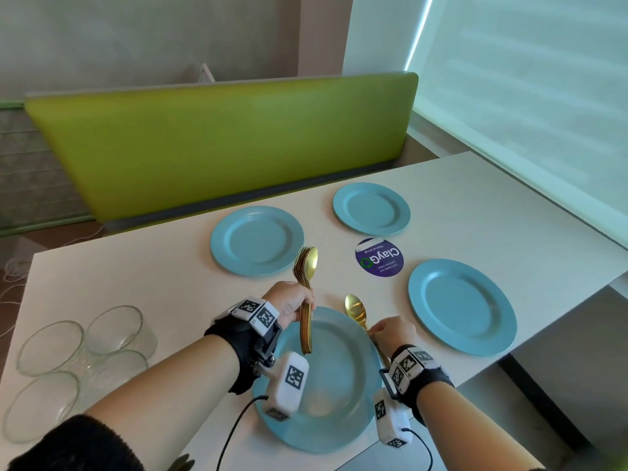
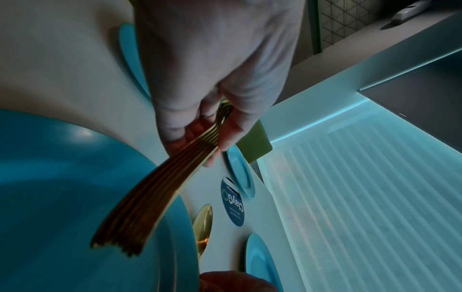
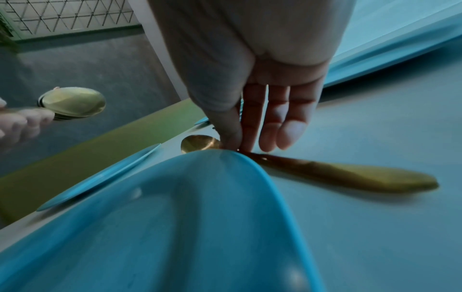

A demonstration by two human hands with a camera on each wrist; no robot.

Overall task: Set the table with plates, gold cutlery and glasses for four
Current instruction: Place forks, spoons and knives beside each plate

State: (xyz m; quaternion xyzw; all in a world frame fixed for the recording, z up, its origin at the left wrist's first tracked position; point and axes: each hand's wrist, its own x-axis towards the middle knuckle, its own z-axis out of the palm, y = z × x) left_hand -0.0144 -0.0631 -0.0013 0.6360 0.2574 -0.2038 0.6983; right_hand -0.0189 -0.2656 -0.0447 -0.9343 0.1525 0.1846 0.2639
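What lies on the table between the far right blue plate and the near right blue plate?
A round purple sticker sits on the white table between the far right blue plate and the near right blue plate, clearest in the head view.

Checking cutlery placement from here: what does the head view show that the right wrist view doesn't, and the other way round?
Only the head view shows the glasses at the table's left, the purple sticker and all four plates, including the far right plate. Only the right wrist view shows the right hand fingertips on the single spoon lying against the near plate rim. Both show the left hand holding the cutlery bundle.
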